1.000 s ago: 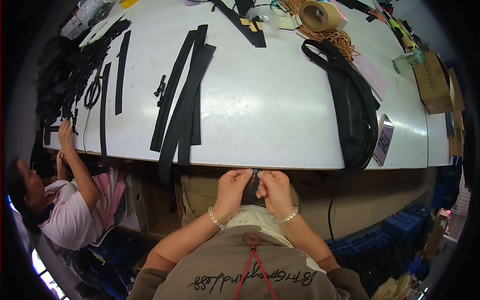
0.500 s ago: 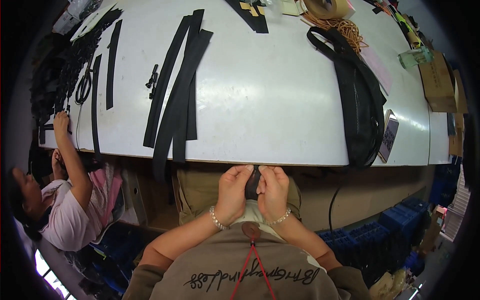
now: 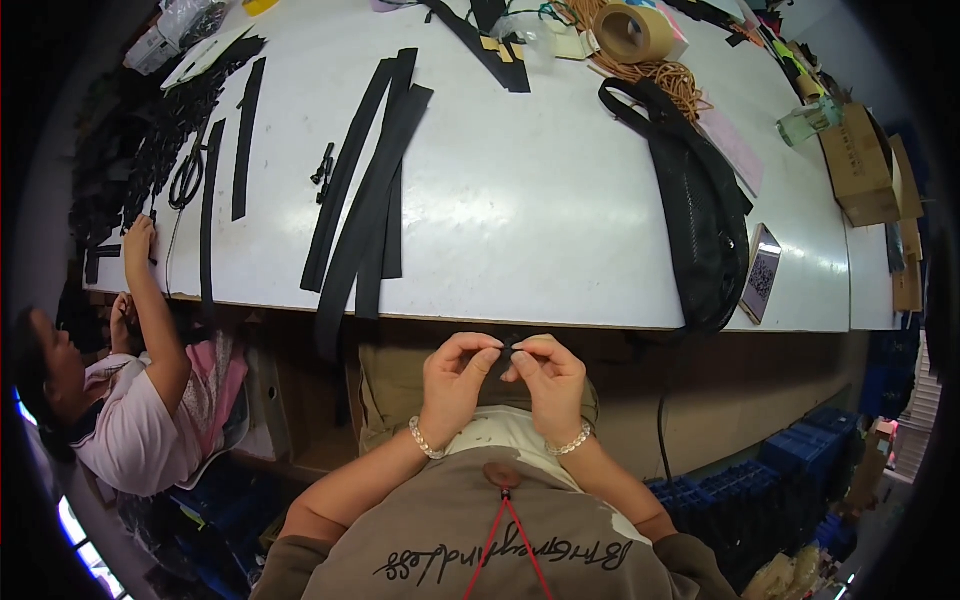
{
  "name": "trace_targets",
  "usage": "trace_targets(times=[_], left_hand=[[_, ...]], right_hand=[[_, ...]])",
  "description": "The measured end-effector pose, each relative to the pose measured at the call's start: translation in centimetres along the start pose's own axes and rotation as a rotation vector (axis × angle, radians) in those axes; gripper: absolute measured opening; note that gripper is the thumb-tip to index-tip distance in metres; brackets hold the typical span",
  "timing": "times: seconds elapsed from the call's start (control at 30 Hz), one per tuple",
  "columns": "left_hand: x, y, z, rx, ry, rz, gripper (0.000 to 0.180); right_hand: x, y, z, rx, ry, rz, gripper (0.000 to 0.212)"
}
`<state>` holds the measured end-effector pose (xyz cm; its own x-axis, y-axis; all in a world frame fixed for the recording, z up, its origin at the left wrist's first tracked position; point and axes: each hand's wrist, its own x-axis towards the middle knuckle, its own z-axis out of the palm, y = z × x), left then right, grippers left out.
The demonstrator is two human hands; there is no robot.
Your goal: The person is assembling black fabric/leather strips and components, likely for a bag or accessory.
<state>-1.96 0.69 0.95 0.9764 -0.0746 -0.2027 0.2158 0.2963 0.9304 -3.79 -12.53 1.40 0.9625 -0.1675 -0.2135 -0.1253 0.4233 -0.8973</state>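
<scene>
Just below the table's front edge, my left hand (image 3: 455, 383) and my right hand (image 3: 548, 388) come together over my lap. Both are closed, pinching a small black fabric piece (image 3: 508, 350) between thumbs and forefingers. Most of that piece is covered by my fingers, so its exact shape does not show. On the table to the left lie several long black webbing strips (image 3: 375, 190), some crossing and one hanging over the edge. Beside them are small black buckles (image 3: 324, 173). A black bag (image 3: 690, 200) with a strap lies at the right.
A phone (image 3: 762, 275) rests by the bag. Farther back are a tape roll (image 3: 632, 33), brown cord (image 3: 675, 80), a glass (image 3: 806, 122) and a cardboard box (image 3: 858, 165). At left, a co-worker (image 3: 145, 410) reaches toward piled black pieces (image 3: 160, 140). Blue crates (image 3: 800, 445) stand below right.
My fingertips have shifted into a pinch facing each other, and less of the black piece shows below them. The view has tilted slightly. The co-worker's raised hand stays near the pile.
</scene>
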Motion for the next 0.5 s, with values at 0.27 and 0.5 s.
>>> trace_targets(times=[0.27, 0.5], left_hand=[[0.61, 0.35, -0.01, 0.169, -0.072, 0.223, 0.009], [0.86, 0.46, 0.24, 0.108, -0.030, 0.070, 0.012]], right_hand=[[0.46, -0.54, -0.20, -0.074, -0.042, -0.150, 0.010], [0.74, 0.10, -0.65, -0.089, -0.017, -0.085, 0.008]])
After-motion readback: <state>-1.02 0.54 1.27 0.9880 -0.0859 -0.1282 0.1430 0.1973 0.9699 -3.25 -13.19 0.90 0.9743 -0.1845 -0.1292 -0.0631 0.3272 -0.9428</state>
